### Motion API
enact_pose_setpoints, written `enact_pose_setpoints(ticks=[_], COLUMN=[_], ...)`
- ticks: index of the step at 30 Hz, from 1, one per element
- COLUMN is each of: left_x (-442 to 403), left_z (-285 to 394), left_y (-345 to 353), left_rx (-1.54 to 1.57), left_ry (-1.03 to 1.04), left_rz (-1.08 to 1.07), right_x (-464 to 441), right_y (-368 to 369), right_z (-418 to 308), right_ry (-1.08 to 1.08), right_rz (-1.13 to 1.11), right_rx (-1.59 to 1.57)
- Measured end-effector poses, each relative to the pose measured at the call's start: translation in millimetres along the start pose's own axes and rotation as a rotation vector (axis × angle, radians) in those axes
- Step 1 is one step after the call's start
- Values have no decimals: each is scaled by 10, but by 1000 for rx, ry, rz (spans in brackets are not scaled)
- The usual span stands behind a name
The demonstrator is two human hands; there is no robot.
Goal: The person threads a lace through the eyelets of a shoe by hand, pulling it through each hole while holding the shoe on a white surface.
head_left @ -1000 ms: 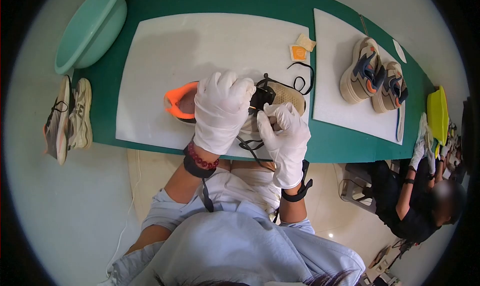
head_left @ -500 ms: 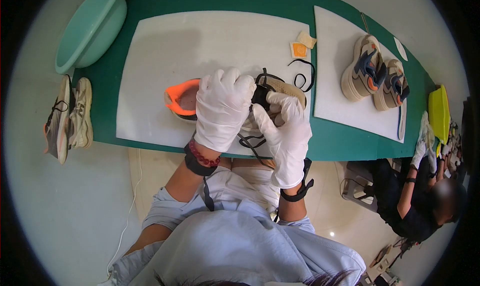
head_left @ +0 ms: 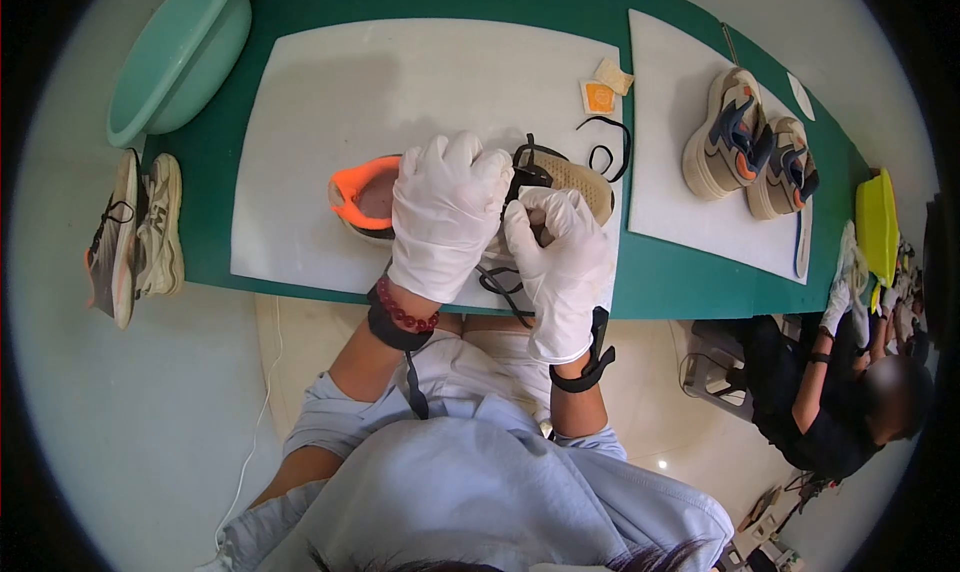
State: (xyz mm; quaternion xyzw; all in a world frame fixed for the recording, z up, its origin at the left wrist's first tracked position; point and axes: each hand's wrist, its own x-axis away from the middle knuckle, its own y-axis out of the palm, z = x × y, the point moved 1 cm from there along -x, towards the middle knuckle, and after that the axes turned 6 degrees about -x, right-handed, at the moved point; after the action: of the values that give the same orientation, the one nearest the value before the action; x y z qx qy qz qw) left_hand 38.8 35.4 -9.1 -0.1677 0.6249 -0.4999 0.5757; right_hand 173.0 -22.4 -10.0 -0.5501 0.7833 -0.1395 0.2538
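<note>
A shoe with an orange collar [head_left: 352, 194] and a beige mesh toe [head_left: 578, 185] lies sideways on a white mat [head_left: 320, 102]. My left hand [head_left: 447, 212], in a white glove, is closed over the middle of the shoe; its fingertips are hidden. Beside it my right hand [head_left: 560, 262], also gloved, has thumb and fingers pinched together at the black lacing [head_left: 528, 179]; what lies between them is too small to make out. Black lace ends [head_left: 603, 159] trail beyond the toe and below the hands.
Orange and beige packets [head_left: 599, 97] lie on the mat. Two beige-navy shoes [head_left: 728, 137] stand on a second mat at right. A green basin [head_left: 180, 57] and another pair of shoes [head_left: 160, 227] are at left. A co-worker in black [head_left: 820, 402] sits at lower right.
My right hand has shifted slightly left toward my left hand, and its thumb and fingers have drawn closer together. My left hand has barely moved on the shoe.
</note>
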Motion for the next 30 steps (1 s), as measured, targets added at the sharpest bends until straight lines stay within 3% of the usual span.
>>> enact_pose_setpoints(ticks=[11, 30], left_x=[10, 24], left_z=[-14, -11], left_y=[24, 41], left_rx=[-18, -19], left_ry=[13, 13], left_rz=[-5, 5], right_x=[41, 70], right_y=[-16, -38], right_z=[78, 51], right_ry=[-137, -145], right_rz=[19, 19], right_rx=[-14, -56])
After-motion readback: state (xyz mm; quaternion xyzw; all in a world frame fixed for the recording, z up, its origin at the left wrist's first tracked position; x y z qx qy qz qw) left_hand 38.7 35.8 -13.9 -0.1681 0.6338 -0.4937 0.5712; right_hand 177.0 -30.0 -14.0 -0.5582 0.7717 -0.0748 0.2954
